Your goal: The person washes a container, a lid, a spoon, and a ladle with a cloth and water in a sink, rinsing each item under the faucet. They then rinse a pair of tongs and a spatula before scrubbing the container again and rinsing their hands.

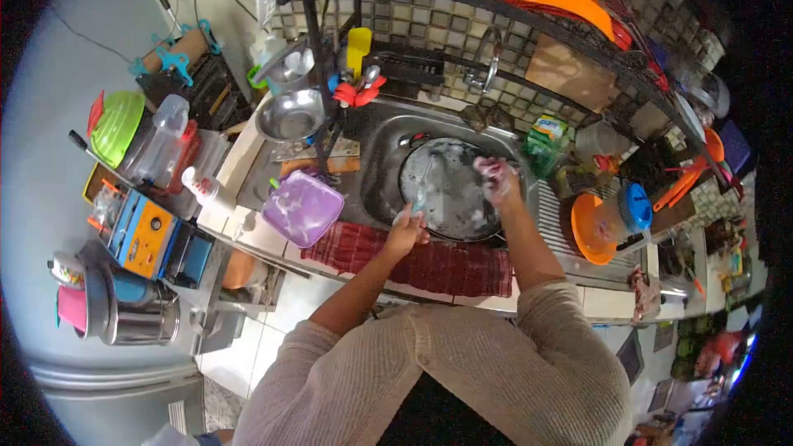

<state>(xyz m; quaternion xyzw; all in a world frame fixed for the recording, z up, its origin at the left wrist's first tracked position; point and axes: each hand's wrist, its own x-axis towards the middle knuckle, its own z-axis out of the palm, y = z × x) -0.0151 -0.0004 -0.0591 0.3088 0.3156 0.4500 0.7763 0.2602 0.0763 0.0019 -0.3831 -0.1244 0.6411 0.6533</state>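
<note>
My left hand [406, 233] is closed at the near rim of a large round pan [453, 219] in the sink. From its fingers a slim, pale, see-through utensil [424, 184] points up over the pan; suds blur its exact kind. My right hand [507, 187], over the pan's right side, grips a crumpled pink-and-white soapy cloth [492, 172]. White foam and greyish water cover much of the pan's inside. The pan lies within the steel sink [376, 169], below the faucet [491, 66].
A soapy purple lid or container [303, 208] lies left of the sink, beside a red cloth [446, 268] along the counter's front edge. Steel bowls [291, 116] stand at the left. An orange plate [591, 231] and a blue-lidded jug [632, 211] stand right. A dark rack [496, 0] arches overhead.
</note>
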